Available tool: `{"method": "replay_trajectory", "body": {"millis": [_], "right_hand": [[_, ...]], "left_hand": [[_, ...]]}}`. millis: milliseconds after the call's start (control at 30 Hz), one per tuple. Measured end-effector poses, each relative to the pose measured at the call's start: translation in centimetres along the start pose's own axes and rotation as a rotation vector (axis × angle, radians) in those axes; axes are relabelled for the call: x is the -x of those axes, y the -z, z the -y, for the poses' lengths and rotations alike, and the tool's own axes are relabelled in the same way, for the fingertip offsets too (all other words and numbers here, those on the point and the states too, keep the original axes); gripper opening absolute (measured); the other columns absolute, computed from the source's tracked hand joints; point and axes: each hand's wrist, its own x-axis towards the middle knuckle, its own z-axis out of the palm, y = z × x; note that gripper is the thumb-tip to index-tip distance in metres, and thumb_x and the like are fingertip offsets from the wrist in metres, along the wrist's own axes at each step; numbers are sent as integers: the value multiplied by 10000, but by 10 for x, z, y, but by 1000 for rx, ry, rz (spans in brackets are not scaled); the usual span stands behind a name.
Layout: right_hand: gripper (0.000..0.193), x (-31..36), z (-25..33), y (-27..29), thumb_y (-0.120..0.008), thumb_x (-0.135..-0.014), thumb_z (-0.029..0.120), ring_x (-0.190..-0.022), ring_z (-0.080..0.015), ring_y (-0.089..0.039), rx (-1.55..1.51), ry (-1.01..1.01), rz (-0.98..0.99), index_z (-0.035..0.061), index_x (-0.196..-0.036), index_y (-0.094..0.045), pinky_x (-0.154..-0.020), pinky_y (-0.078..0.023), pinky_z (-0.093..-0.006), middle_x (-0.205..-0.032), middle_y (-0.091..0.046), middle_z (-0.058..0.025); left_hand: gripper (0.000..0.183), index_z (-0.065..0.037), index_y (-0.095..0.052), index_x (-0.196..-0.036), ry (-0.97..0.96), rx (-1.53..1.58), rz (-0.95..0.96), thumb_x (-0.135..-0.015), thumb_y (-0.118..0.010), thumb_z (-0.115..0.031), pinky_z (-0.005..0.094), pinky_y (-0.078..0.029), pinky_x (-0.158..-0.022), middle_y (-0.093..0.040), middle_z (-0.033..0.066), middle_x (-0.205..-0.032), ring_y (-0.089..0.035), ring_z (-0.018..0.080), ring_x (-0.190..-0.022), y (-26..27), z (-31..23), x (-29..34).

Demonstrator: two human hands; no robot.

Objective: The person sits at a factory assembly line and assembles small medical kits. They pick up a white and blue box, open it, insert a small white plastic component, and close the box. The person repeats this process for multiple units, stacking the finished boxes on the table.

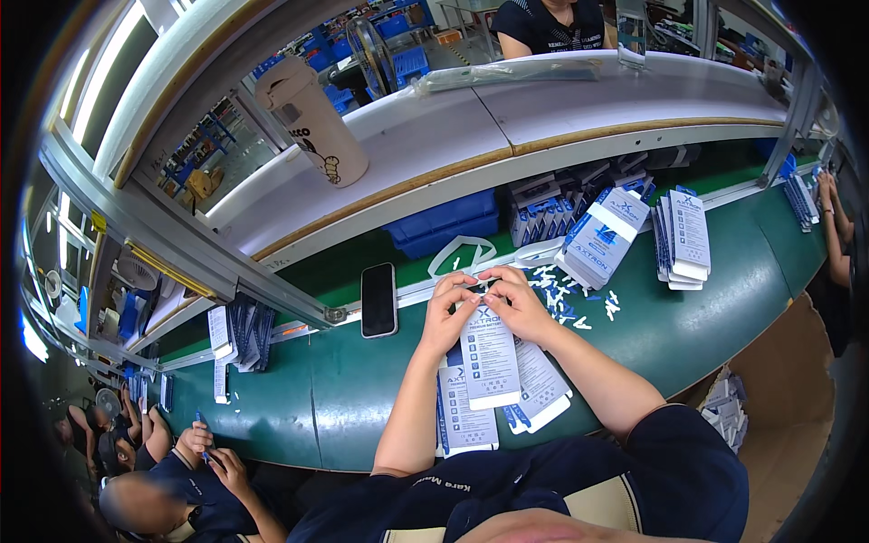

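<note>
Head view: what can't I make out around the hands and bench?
In the head view:
- Held carton: top end partly hidden by fingers of the left hand and right hand.
- Lower cartons: partly covered by the held carton.
- Small scraps: too small to identify.
- Cardboard box: partly hidden by the right sleeve.

Carton (pixel 490 362): smooth printed card. Counter (pixel 353 389): smooth, semi-gloss. Phone (pixel 378 300), counter's far edge: glossy, glass-like face. Bin (pixel 444 226): plastic.
</note>
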Motion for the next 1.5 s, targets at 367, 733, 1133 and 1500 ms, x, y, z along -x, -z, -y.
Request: {"method": "replay_trajectory", "body": {"millis": [367,733,1133,1500], "right_hand": [[142,1,2,1,-618,-840,176,-1205,-292,-366,-3,3,60,56,-764,-608,-1011,-280,-409,-1249,-492,-80],[171,-1,6,4,-627,-836,171,-1226,-293,-359,-68,7,55,48,-724,-589,-1009,-288,-399,-1285,-485,-91],[225,0,0,2,-683,-801,199,-1165,-267,-422,-64,-78,1,45,-665,-592,-987,-320,-384,-1206,-550,-70],[173,0,-2,-1,-617,-831,151,-1176,-292,-428,-16,-15,9,23,-715,-605,-994,-320,-397,-1216,-555,-87]], "left_hand": [[65,-16,-639,-782,46,122,41,-806,-620,-73,422,-313,-1017,-444,131,-1299,-398,257,-1240,2,-5,0],[110,-10,-613,-714,54,121,38,-793,-645,-79,442,-277,-1050,-445,154,-1325,-392,287,-1255,3,-10,-1],[155,-16,-578,-701,135,170,-42,-830,-628,-87,265,-379,-804,-478,106,-1268,-480,120,-955,1,0,1],[161,-9,-580,-720,120,131,34,-826,-637,-116,296,-358,-890,-529,101,-1117,-480,193,-1040,3,-7,0]]}}
